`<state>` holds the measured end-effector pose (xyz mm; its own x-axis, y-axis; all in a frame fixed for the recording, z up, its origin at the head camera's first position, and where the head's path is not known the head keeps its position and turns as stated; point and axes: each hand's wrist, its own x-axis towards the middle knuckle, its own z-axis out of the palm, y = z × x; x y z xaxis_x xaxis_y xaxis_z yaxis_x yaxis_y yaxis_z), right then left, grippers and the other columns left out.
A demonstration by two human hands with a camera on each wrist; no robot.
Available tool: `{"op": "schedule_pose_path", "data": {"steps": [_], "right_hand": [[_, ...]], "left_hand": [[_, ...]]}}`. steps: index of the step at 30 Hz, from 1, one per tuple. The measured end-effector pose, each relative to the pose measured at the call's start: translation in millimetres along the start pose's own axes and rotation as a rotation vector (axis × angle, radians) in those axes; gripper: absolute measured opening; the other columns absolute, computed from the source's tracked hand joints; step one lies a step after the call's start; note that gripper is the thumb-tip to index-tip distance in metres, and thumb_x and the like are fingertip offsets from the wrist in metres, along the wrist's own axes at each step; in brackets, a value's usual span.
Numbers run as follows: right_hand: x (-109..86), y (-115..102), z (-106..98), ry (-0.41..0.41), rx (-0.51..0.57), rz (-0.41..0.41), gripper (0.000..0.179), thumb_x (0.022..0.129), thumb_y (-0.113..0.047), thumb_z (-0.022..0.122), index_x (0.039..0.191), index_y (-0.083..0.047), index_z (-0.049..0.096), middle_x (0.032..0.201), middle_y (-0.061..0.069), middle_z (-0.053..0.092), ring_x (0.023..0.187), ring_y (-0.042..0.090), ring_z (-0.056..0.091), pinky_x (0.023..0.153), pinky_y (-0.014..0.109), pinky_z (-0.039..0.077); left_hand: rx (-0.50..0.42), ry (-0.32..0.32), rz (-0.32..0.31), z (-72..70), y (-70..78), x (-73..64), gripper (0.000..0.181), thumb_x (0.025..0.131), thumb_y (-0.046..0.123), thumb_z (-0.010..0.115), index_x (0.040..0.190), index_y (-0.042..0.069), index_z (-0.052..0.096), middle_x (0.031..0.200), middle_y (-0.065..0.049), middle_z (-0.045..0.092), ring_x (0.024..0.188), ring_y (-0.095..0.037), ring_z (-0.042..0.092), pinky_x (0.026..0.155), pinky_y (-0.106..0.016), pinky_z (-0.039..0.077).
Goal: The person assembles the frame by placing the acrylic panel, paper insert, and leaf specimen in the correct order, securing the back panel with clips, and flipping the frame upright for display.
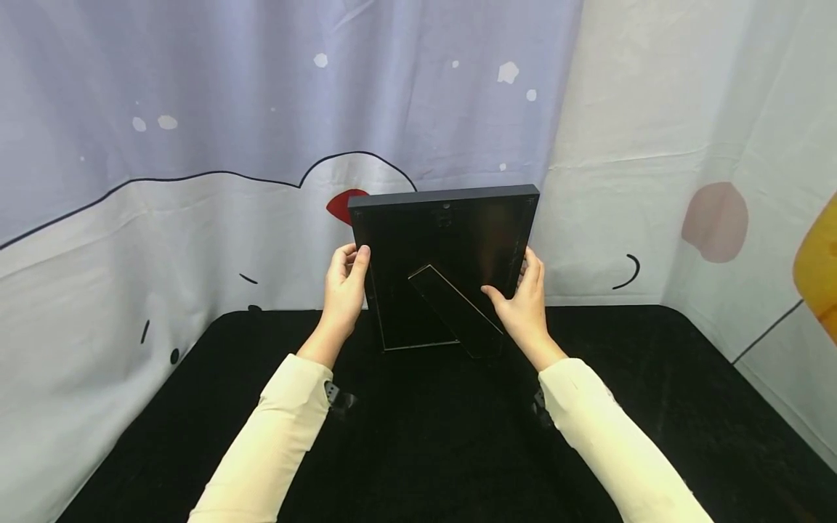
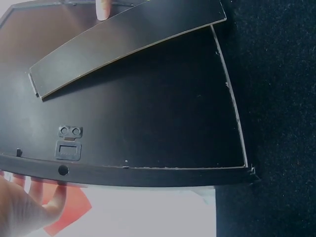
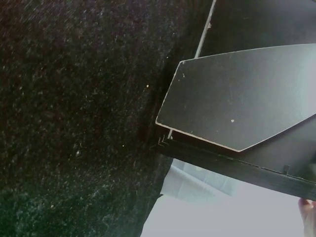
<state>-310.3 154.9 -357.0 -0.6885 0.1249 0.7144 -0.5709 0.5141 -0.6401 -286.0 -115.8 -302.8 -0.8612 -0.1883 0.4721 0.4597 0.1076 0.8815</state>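
Observation:
A black picture frame (image 1: 451, 229) stands at the far side of the table with its back toward me, top edge up. My left hand (image 1: 343, 290) grips its left side, thumb at the back edge and fingers round the outer side. On the opposite side my right hand (image 1: 526, 309) holds the frame, its thumb reaching over the back near the easel leg (image 1: 458, 312). That leg slants down to the right and sticks out from the backing. A small metal hanger (image 2: 69, 143) shows in the left wrist view. The frame's front is hidden.
The table has a black cloth (image 1: 431, 450) over it. A lilac and white printed curtain (image 1: 248, 109) hangs behind, close to the frame, and continues along the right side (image 1: 713, 109).

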Motion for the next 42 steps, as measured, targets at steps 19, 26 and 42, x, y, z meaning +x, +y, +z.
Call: {"op": "schedule_pose_path", "data": {"steps": [19, 26, 42], "right_hand": [[0.8, -40, -19, 0.214, 0.119, -0.117, 0.076, 0.08, -0.01, 0.077, 0.14, 0.002, 0.032, 0.134, 0.021, 0.039, 0.121, 0.034, 0.042, 0.097, 0.041, 0.036], [-11.6, -52, -9, 0.093, 0.174, -0.134, 0.068, 0.082, -0.007, 0.075, 0.136, 0.005, 0.037, 0.128, 0.02, 0.044, 0.117, 0.03, 0.046, 0.094, 0.04, 0.038], [-22.0, -37, 5, -0.229, 0.103, 0.11, 0.053, 0.09, -0.024, 0.068, 0.133, 0.001, 0.047, 0.123, 0.018, 0.054, 0.114, 0.031, 0.051, 0.097, 0.047, 0.041]], "left_hand": [[0.012, -0.027, -0.009, -2.8, -0.7, 1.2, 0.039, 0.103, 0.023, 0.047, 0.129, -0.005, 0.045, 0.123, -0.022, 0.049, 0.112, -0.028, 0.046, 0.099, -0.04, 0.036], [0.004, -0.031, -0.027, -2.9, 0.3, 1.1, 0.039, 0.103, 0.025, 0.047, 0.129, -0.005, 0.045, 0.124, -0.022, 0.049, 0.114, -0.029, 0.046, 0.101, -0.041, 0.035], [0.03, -0.076, -0.064, -3.7, 2.6, 0.3, 0.042, 0.103, 0.028, 0.047, 0.131, -0.003, 0.044, 0.129, -0.021, 0.049, 0.12, -0.031, 0.044, 0.105, -0.045, 0.034]]}}
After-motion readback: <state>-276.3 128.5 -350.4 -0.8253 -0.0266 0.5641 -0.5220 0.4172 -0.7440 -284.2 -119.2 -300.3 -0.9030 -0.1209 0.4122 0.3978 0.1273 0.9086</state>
